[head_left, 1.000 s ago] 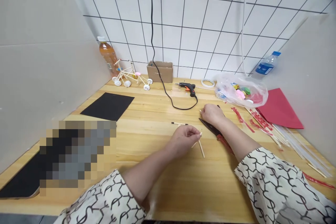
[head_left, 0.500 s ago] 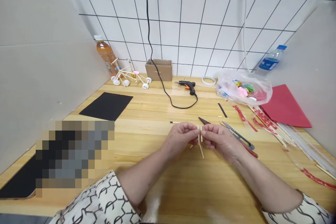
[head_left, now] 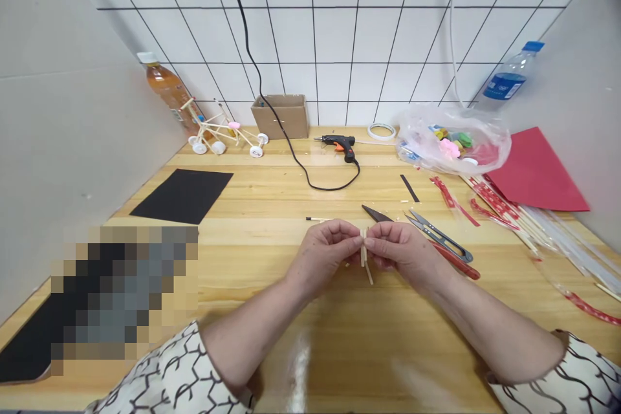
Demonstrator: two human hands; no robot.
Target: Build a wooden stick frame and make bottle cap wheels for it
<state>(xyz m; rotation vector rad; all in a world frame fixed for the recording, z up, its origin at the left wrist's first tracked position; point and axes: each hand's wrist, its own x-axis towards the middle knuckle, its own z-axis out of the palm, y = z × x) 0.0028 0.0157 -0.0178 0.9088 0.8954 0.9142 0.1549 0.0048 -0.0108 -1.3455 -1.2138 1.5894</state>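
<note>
Small wooden sticks [head_left: 363, 257] are pinched between my two hands, just above the middle of the table. My left hand [head_left: 330, 249] grips them from the left with thumb and forefinger. From the right, my right hand [head_left: 400, 247] closes on the sticks too, its fingertips touching or nearly touching the left ones. One stick slants down below the fingers. Which hand holds which stick is partly hidden. Beside my right hand lie thread snips [head_left: 441, 236] and red-handled pliers [head_left: 456, 260]. A dark-tipped stick [head_left: 317, 219] lies behind my left hand.
A black glue gun [head_left: 339, 143] with its cord lies at the back, near a cardboard box [head_left: 281, 119]. A wheeled stick model [head_left: 226, 132] stands by a tea bottle [head_left: 165, 84]. Black card [head_left: 183, 195] lies left; a plastic bag [head_left: 412, 142], red card [head_left: 538, 168] and loose sticks lie right.
My hands have come closer together, and the short stick at my right fingers now lies against the one at my left. The whole view has shifted slightly.
</note>
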